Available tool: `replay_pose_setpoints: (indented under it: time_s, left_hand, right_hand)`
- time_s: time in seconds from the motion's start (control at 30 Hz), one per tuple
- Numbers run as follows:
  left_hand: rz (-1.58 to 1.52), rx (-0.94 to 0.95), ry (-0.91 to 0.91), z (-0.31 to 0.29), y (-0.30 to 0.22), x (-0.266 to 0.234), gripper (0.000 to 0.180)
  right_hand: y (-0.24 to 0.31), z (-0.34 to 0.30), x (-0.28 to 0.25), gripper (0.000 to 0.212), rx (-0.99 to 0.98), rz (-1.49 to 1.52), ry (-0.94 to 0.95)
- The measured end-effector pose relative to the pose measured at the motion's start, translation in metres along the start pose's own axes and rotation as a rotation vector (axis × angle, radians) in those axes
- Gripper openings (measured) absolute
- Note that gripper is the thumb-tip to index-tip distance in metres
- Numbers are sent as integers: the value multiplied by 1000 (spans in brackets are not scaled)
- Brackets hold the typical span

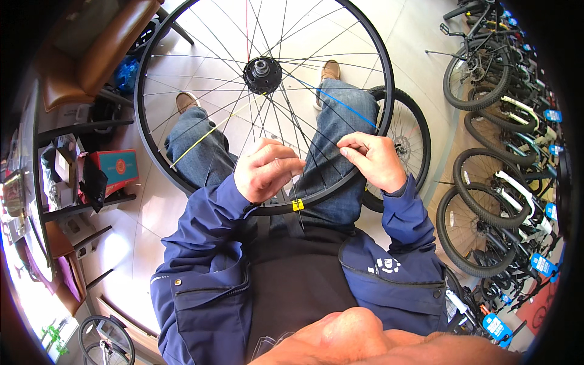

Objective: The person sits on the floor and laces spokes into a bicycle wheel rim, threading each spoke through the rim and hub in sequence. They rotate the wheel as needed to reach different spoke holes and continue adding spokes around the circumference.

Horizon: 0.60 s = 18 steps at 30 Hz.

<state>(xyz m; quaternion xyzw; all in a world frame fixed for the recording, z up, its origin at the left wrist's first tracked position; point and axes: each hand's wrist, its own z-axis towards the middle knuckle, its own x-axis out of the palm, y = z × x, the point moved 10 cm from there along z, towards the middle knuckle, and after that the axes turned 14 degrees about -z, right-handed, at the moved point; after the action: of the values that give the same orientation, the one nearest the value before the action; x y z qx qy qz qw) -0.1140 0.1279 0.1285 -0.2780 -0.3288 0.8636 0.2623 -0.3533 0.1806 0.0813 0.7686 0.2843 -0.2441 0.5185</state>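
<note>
A large bicycle wheel lies across my lap, its black rim [142,121] framing my legs. Thin dark spokes run from its black hub [263,75]; one is blue [347,105] and one yellow [199,148]. Over the near part of the wheel, my left hand [266,171] is closed, thumb and fingers pinched beside a dark spoke; what they hold is too small to tell. My right hand [376,160] pinches a dark spoke [328,159] between thumb and forefinger. A small yellow piece [297,205] sits on the near rim, below and between my hands.
Bicycles [486,207] stand in a row along the right. A second wheel with a tyre [420,121] is beside my right leg. At left are a brown chair [76,73], a red and teal box [117,167] and shelves with assorted items. Pale tiles [152,225] cover the floor.
</note>
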Motion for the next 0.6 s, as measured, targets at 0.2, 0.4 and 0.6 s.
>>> replay_pose_setpoints:
  time_s: [0.2,0.4,0.6]
  left_hand:
    - [10,-18,-17,0,1,0,40]
    - [18,-5,10,0,1,1,41]
    - [6,1,-27,-1,2,0,40]
  right_hand:
    - [28,-4,27,30,-162,-98,72]
    - [24,8,53,25,-4,-94,241]
    - [30,7,47,18,-97,-203,96]
